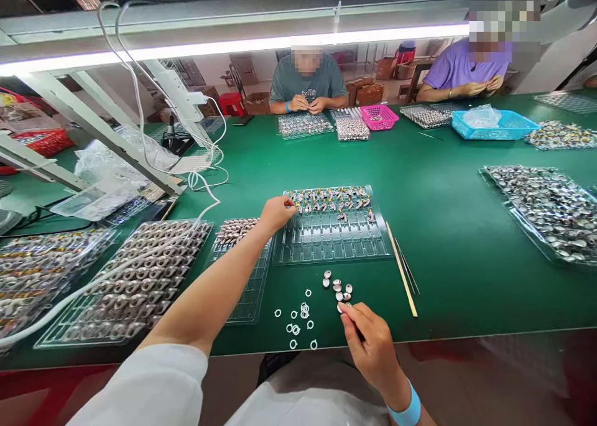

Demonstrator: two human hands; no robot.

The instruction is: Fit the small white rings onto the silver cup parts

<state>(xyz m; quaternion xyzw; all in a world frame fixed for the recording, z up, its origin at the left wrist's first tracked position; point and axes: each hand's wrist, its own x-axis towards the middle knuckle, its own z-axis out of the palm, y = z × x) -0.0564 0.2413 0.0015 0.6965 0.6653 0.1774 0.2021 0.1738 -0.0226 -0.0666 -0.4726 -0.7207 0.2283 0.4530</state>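
My left hand (276, 213) reaches forward to the left end of a clear compartment tray (333, 239), fingers pinched on a small part at the tray's top row of metal pieces (329, 199). My right hand (368, 342) rests near the table's front edge, fingertips pinched on one of the small silver caps (336, 286) lying loose on the green mat. Several white rings (298, 323) are scattered just left of that hand.
Two thin sticks (403, 270) lie right of the tray. Trays full of metal parts (135, 283) sit at left, another tray of parts (545, 208) at right. White cables (200, 183) cross the table. Two people work at the far side beside a pink basket (379, 117) and a blue basket (494, 126).
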